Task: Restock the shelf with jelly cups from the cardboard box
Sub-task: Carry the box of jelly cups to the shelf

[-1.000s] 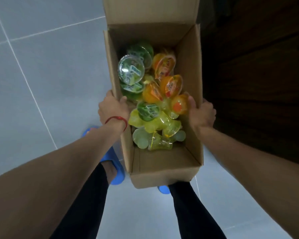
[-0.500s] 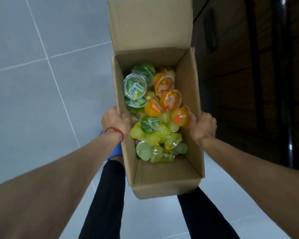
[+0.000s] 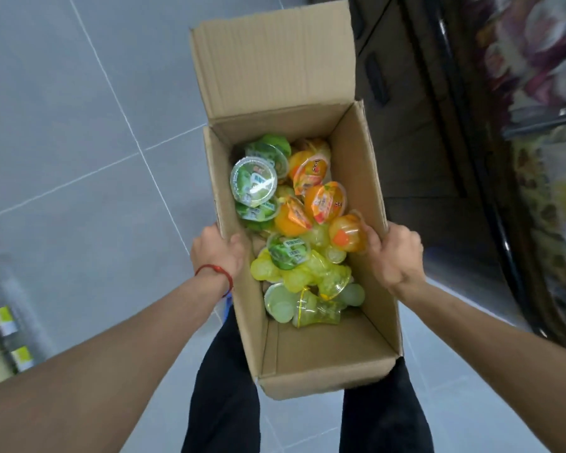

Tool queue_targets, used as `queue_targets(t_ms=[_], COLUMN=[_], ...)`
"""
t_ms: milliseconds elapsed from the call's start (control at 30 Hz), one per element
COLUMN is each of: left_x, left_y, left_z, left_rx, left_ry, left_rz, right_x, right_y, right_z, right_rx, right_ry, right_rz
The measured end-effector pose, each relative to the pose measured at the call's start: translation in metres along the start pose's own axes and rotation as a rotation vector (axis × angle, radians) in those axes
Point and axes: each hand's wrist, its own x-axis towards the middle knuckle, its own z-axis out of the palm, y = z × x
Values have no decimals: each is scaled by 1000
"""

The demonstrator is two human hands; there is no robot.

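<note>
lead: since a second ago the cardboard box [image 3: 311,351] has come up and forward, and a stocked shelf [image 3: 546,178] has slid into view on the right.

trainee: where are my hands?

lead: your left hand [image 3: 218,253], the one with the red wrist cord [image 3: 213,271], has its fingers hooked over the rim of the left wall. the right hand [image 3: 393,258] grasps the right wall, thumb inside, fingers outside. both sit about mid-length, and i judge the box to be carried, not resting.

trainee: and the jelly cups?

lead: the jelly cups [image 3: 294,230] lie loose in a heap inside: green at far left, yellow in the middle, orange at far right. the near end of the box floor is bare.

trainee: which way does it point?

lead: its long axis runs away from your thighs, open mouth up. the far end with the raised flap [image 3: 275,57] leans a little left, and the shelf lies off the right long side.

trainee: how do i carry it well?

lead: the load sits toward the far end, so i'd expect that end to dip. keep both grips even and the box level. thin walls may bow, so don't squeeze. bring the long side alongside the shelf before you free a hand.
</note>
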Motion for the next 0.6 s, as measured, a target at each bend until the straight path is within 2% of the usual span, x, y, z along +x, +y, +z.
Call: queue_targets(t_ms=[267, 600], left_x=[-34, -153], left_y=[-15, -36], left_z=[-55, -113], left_rx=[102, 345], left_ry=[-57, -155], left_rz=[179, 489], right_x=[-99, -286], right_y=[4, 49], right_z=[-1, 0], right_rx=[135, 320], right_ry=[116, 232], right_rz=[86, 286])
